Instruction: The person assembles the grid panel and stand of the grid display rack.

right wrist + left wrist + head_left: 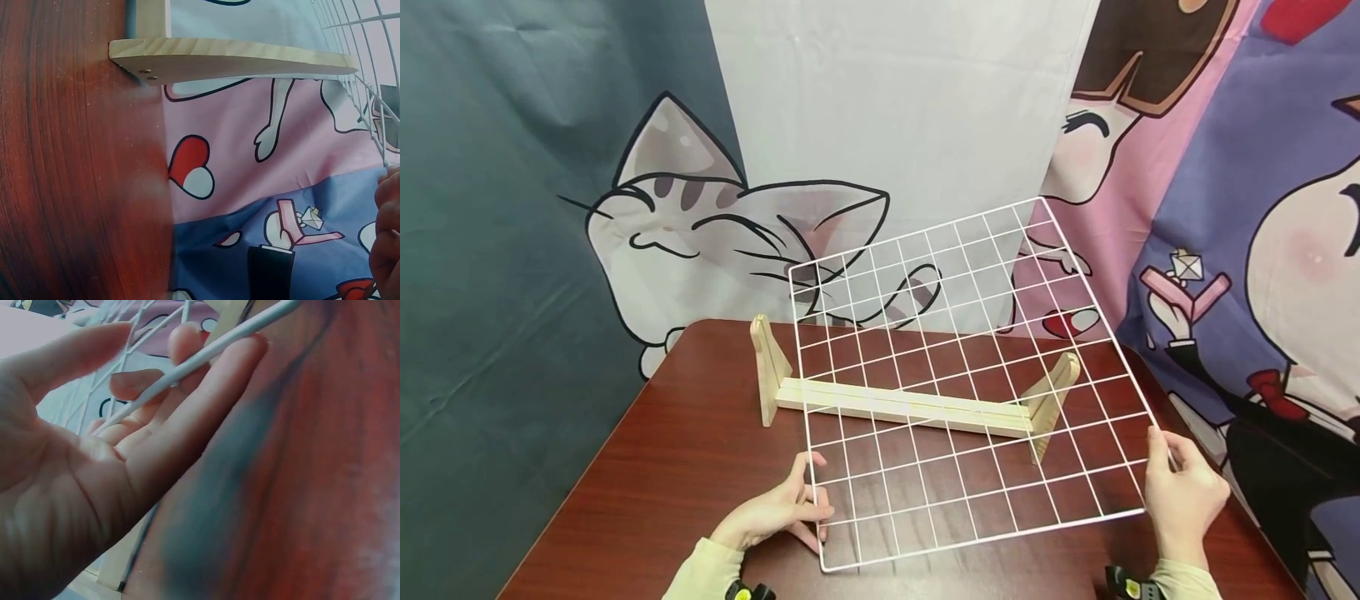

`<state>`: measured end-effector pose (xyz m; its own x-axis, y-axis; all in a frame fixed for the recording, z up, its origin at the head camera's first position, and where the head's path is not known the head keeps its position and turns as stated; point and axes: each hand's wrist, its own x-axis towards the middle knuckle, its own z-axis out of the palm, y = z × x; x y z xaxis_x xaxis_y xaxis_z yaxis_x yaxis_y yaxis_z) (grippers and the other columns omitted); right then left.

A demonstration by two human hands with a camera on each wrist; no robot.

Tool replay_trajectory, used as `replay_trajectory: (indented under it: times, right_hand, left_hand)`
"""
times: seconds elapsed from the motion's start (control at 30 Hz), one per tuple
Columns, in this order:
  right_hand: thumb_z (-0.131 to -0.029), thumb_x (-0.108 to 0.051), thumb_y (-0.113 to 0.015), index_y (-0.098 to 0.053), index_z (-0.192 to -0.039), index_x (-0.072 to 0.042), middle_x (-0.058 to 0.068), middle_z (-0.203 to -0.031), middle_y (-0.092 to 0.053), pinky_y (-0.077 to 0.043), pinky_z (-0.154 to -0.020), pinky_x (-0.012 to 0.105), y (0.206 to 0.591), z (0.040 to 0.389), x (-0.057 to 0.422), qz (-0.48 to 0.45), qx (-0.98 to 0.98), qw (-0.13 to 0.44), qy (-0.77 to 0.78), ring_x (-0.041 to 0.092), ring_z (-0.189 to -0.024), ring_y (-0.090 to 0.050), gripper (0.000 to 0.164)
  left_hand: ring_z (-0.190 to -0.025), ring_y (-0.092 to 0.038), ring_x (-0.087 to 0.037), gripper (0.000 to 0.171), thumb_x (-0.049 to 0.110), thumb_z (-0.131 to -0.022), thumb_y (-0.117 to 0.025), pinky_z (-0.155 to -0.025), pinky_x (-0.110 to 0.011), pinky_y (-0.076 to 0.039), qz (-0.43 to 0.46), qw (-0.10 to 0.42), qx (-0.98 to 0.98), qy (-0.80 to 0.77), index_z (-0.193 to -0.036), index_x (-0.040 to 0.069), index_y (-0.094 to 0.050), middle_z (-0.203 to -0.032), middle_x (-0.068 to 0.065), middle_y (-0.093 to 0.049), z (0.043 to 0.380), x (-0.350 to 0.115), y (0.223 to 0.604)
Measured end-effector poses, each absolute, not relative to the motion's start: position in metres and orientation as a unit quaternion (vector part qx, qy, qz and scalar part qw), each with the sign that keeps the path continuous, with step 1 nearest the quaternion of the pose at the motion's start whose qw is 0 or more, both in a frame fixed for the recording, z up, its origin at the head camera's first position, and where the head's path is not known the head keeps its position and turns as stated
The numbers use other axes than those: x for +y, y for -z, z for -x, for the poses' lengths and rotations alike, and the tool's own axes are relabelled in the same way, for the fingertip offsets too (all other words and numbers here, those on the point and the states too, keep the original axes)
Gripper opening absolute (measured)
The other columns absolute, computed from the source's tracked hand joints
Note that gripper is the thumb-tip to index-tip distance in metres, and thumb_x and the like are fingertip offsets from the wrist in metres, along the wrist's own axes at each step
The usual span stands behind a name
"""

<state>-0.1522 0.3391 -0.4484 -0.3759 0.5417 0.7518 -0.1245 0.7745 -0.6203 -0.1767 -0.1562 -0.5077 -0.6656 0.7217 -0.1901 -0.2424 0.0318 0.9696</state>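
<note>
A white wire grid panel (985, 540) is held tilted above the table's near part, its far end raised. My left hand (775, 508) grips its left edge near the bottom corner. In the left wrist view, the edge rod (206, 355) lies across the fingers of that hand (119, 469), with the thumb apart from it. My right hand (1183, 492) pinches the right edge between thumb and fingers; only its knuckles show in the right wrist view. Behind the panel, seen through its wires, is a pale wooden stand (902, 406) with a grooved crossbar and two upright ends.
The stand rests on a reddish-brown wooden table (647, 492). Printed cloth (910, 100) with cartoon figures hangs close behind the table and along its right side. The stand's right end piece (237, 57) rises near the panel's wires in the right wrist view.
</note>
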Motion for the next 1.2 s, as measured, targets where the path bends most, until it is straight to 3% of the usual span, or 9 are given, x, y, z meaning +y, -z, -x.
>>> replay_trajectory:
  times: [0.07,0.2,0.33,0.47,0.73,0.93,1.2]
  right_hand:
    - [-0.085,-0.007,-0.07,-0.069,-0.083,0.013,-0.056,-0.081,-0.042,-0.023,-0.062,-0.001,0.448,0.152,0.338,0.13,-0.761,0.55,-0.319,-0.039,-0.071,-0.04,0.02]
    - [-0.085,-0.006,-0.07,-0.069,-0.083,0.014,-0.055,-0.079,-0.045,-0.025,-0.062,0.0,0.448,0.153,0.336,0.134,-0.741,0.565,-0.336,-0.037,-0.07,-0.042,0.02]
    - [-0.086,-0.005,-0.069,-0.069,-0.083,0.015,-0.052,-0.075,-0.049,-0.027,-0.062,0.0,0.447,0.153,0.335,0.151,-0.723,0.573,-0.356,-0.033,-0.067,-0.045,0.02]
    - [-0.085,-0.003,-0.069,-0.069,-0.082,0.015,-0.051,-0.073,-0.048,-0.028,-0.061,0.001,0.444,0.153,0.331,0.16,-0.71,0.58,-0.365,-0.03,-0.062,-0.043,0.018]
    - [-0.088,-0.005,-0.064,-0.066,-0.085,0.016,-0.052,-0.071,-0.045,-0.023,-0.062,0.004,0.438,0.151,0.319,0.175,-0.712,0.575,-0.364,-0.031,-0.062,-0.039,0.021]
    - [-0.092,-0.01,-0.061,-0.065,-0.089,0.014,-0.045,-0.067,-0.045,-0.027,-0.06,0.004,0.446,0.154,0.327,0.167,-0.718,0.558,-0.381,-0.023,-0.059,-0.04,0.024]
    - [-0.094,-0.011,-0.059,-0.063,-0.085,0.007,-0.04,-0.065,-0.046,-0.029,-0.056,0.005,0.449,0.156,0.329,0.135,-0.73,0.54,-0.397,-0.019,-0.055,-0.04,0.021]
  left_hand:
    - [-0.074,-0.066,-0.017,0.056,0.013,-0.102,-0.048,-0.067,-0.043,-0.059,-0.19,0.353,0.63,-0.665,-0.13,0.007,0.0,-0.083,-0.002,-0.053,0.177,-0.155,0.509]
    - [-0.073,-0.065,-0.017,0.038,0.027,-0.108,-0.029,-0.067,-0.044,-0.059,-0.189,0.34,0.623,-0.679,-0.129,0.01,-0.002,-0.079,0.001,-0.044,0.179,-0.154,0.51]
    - [-0.072,-0.064,-0.018,0.025,0.03,-0.108,-0.015,-0.07,-0.05,-0.058,-0.212,0.33,0.582,-0.712,-0.129,0.019,-0.008,-0.078,0.001,-0.038,0.181,-0.157,0.507]
    - [-0.071,-0.064,-0.018,0.023,0.029,-0.107,-0.016,-0.07,-0.052,-0.058,-0.238,0.314,0.558,-0.731,-0.129,0.024,-0.012,-0.078,0.0,-0.038,0.182,-0.158,0.506]
    - [-0.063,-0.062,-0.012,0.034,0.028,-0.107,-0.021,-0.061,-0.052,-0.058,-0.249,0.219,0.608,-0.721,-0.128,0.007,-0.005,-0.073,-0.001,-0.036,0.183,-0.154,0.509]
    - [-0.062,-0.062,-0.01,0.018,0.019,-0.108,-0.021,-0.054,-0.059,-0.053,-0.294,0.159,0.597,-0.73,-0.126,0.018,-0.021,-0.069,-0.006,-0.034,0.189,-0.155,0.503]
    - [-0.062,-0.063,-0.011,0.02,0.013,-0.107,-0.022,-0.052,-0.062,-0.05,-0.326,0.137,0.589,-0.727,-0.126,0.018,-0.025,-0.068,-0.029,-0.023,0.197,-0.163,0.489]
